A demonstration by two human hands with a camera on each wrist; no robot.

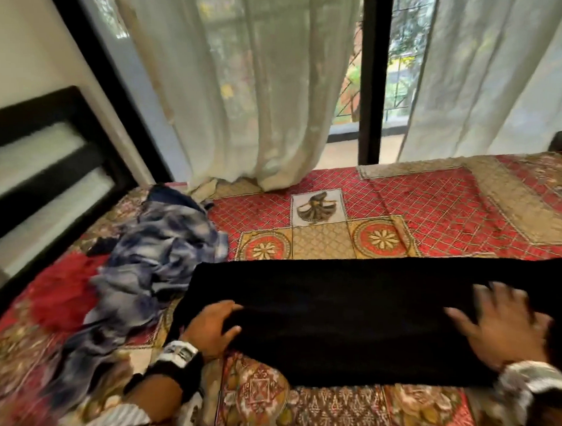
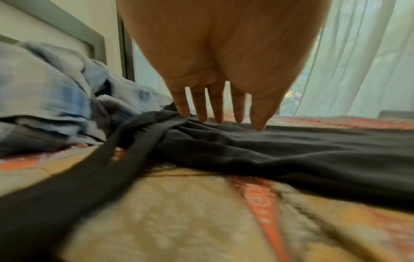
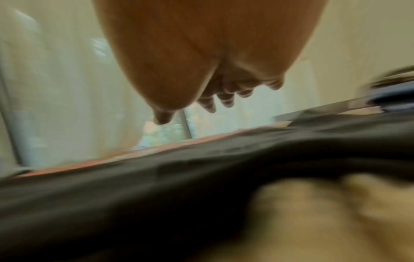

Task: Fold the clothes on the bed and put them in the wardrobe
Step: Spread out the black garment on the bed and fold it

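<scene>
Clothes first: the black garment (image 1: 356,315) lies flat in a long band along the bed's (image 1: 448,207) near edge, so I judge the folding step is midway. My left hand (image 1: 213,326) presses its left end, grip apart with straight fingers (image 2: 201,106); my right hand (image 1: 500,323) hovers blurred over the right end, fingers spread, holding nothing. Next I'd bring one end over the other. A blue-white garment (image 1: 154,262) and red cloth (image 1: 62,290) wait crumpled toward the headboard (image 1: 32,157). No wardrobe shows.

Open bedspread (image 1: 432,207) lies beyond the black garment (image 1: 356,305); a crumpled blue garment (image 1: 153,255) crowds its left end.
</scene>
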